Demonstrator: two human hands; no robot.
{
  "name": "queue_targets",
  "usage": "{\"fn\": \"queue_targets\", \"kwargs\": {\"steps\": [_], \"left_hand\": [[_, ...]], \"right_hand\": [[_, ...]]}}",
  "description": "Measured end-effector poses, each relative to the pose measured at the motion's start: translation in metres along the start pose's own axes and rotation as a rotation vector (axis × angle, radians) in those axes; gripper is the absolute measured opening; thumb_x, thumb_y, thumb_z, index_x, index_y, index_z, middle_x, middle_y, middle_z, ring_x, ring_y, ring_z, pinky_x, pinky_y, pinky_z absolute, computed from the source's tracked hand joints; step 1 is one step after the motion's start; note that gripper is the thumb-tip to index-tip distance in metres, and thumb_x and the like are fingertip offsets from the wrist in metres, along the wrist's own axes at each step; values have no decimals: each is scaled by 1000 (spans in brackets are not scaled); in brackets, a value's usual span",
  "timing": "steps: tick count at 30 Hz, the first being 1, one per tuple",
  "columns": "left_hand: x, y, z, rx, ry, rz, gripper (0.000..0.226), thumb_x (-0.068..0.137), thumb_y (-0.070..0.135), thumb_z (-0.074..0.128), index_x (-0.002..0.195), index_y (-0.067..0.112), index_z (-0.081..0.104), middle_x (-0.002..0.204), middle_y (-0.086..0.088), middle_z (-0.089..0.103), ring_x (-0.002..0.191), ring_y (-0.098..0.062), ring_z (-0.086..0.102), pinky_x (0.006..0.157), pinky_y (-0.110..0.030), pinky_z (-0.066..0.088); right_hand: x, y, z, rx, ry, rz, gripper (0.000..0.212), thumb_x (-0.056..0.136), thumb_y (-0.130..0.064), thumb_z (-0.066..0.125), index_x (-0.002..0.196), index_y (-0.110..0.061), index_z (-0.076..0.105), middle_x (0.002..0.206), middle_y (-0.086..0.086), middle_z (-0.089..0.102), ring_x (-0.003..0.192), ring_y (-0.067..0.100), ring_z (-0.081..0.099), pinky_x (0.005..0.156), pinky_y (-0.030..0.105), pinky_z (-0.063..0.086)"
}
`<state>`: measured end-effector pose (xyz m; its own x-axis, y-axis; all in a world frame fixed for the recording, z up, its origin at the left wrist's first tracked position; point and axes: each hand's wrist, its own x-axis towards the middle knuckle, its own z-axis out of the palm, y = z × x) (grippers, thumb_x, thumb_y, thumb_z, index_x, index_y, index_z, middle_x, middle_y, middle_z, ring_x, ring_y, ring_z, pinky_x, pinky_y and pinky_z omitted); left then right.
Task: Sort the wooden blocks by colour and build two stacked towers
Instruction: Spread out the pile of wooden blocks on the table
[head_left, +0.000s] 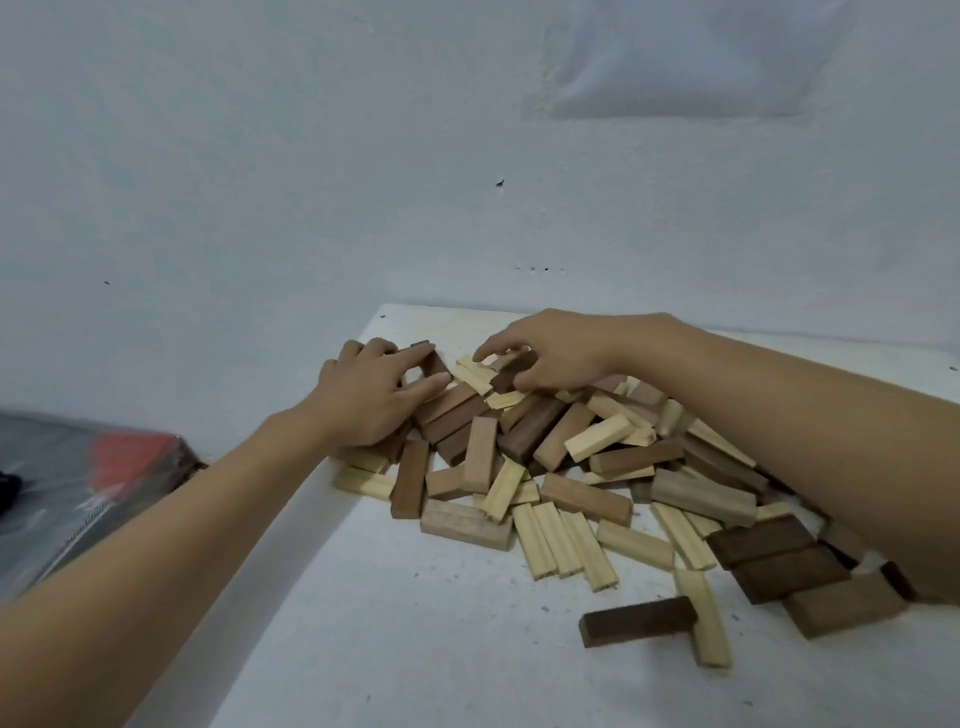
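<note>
A loose pile of several wooden blocks, some dark brown and some pale, lies across the far half of a white table. My left hand is at the pile's far left and pinches a dark brown block between thumb and fingers. My right hand reaches over the far middle of the pile, fingers curled round another dark brown block. Three dark blocks lie side by side at the right, partly under my right forearm. A single dark block lies nearest me.
The table's left edge runs diagonally under my left forearm. Beyond it, lower left, sits a grey and red flat object. A pale wall stands right behind the table. Bare tabletop lies in front of the pile.
</note>
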<state>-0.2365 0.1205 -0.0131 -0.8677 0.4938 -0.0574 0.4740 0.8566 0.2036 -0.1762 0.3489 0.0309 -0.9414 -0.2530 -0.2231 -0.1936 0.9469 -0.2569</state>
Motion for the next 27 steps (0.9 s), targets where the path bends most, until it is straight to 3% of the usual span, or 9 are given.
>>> {"fn": "queue_targets", "kwargs": {"steps": [6,12,18,22,25,27], "left_hand": [[18,18,-2,42,40,-37,65,90,80,35,141,42,46,139,-11,50,135,-38,38,104,-52,39],[41,33,-4,1,24,-15,60,91,73,50,137,34,49,135,-9,52,131,-36,42,104,-53,42],[62,32,-5,-138,43,91,36,87,47,63,121,35,58,104,4,59,109,-26,57,95,-50,50],[68,29,-5,-176,23,106,38,90,27,62,127,33,58,112,4,61,108,-21,56,98,-49,49],[71,30,-1,-178,47,107,36,94,42,62,128,33,57,107,7,60,108,-22,57,99,-48,48],[75,34,-1,-144,30,110,53,86,68,56,129,37,56,94,9,57,108,-26,57,98,-49,48]], "right_hand": [[14,3,-4,-106,-37,-9,54,94,-29,62,146,-35,47,139,-5,52,127,18,47,105,37,40],[15,10,-9,-116,-1,27,48,90,-38,72,135,-28,60,135,-2,57,125,20,51,103,36,42],[17,22,-6,-75,55,1,41,91,-38,72,129,-27,64,128,-5,61,120,20,53,103,41,43],[14,29,-1,-62,65,-34,40,94,-38,67,131,-22,61,125,-4,59,118,19,52,102,38,42],[12,36,2,-45,77,-55,40,95,-37,66,130,-20,60,117,-4,57,113,17,53,99,35,43],[10,38,4,-24,87,-81,38,96,-37,65,130,-23,59,110,-9,51,107,12,50,92,29,40]]}}
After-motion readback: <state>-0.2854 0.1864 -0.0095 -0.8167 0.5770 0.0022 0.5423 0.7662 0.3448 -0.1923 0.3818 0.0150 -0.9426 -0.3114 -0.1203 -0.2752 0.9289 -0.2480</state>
